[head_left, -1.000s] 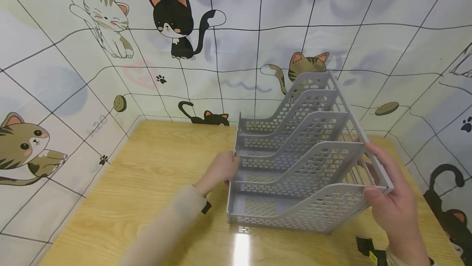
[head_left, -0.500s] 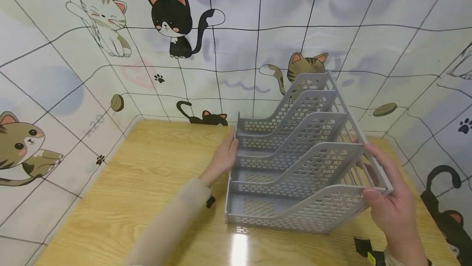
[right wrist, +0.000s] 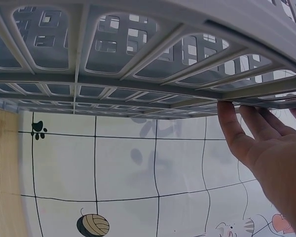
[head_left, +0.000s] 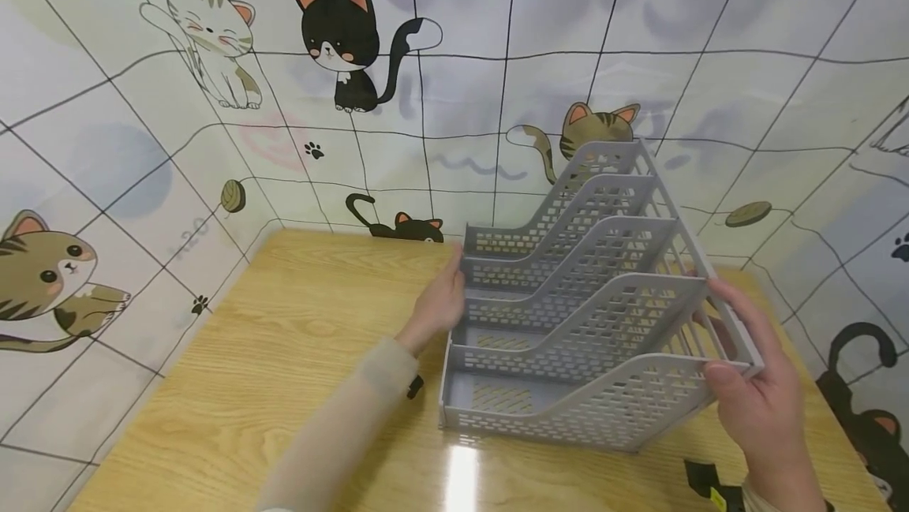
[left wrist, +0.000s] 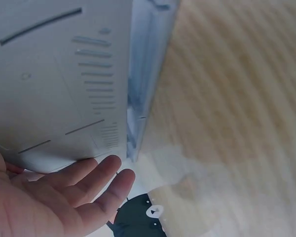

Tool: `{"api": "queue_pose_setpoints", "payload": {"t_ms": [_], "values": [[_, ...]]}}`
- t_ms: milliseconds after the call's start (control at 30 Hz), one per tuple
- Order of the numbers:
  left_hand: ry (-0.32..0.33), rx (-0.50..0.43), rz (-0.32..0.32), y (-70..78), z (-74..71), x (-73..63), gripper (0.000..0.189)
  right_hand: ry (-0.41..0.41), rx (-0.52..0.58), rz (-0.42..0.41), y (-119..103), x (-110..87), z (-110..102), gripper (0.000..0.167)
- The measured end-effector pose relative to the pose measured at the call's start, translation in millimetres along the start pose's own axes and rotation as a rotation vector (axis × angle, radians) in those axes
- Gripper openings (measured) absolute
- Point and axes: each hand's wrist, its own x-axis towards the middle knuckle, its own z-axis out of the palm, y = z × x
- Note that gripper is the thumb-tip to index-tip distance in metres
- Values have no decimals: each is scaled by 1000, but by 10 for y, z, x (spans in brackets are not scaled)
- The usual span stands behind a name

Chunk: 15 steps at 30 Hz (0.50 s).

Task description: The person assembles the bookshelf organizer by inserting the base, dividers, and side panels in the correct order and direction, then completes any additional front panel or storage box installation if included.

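Note:
A grey plastic file rack (head_left: 604, 338) with several slots stands on the wooden table in the head view. Its slot walls are perforated and slope up towards the right. My left hand (head_left: 436, 303) lies against the low front panel, which the left wrist view shows as a slotted face (left wrist: 49, 79) touched by slightly bent fingers (left wrist: 108, 197). At the tall back edge, my right hand (head_left: 763, 394) grips the frame, thumb on the near side. The right wrist view shows fingers (right wrist: 232, 126) reaching under the rack's barred back (right wrist: 79, 44). The slots I can see into hold nothing.
The wooden table (head_left: 284, 346) extends left and in front of the rack. Cat-patterned sheeting (head_left: 461, 94) rises behind and at both sides. Dark strap pieces (head_left: 701, 477) show by my right wrist.
My left hand has loosened its bent hold on the rack's front edge and slid farther back along it, fingers straighter. The rack and my right hand stay about where they were.

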Motion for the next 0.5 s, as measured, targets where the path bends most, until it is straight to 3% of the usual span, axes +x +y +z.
{"api": "queue_pose_setpoints", "payload": {"t_ms": [500], "values": [[15, 22, -17, -25, 45, -41, 55, 2, -17, 23, -8, -16, 1, 60]]}}
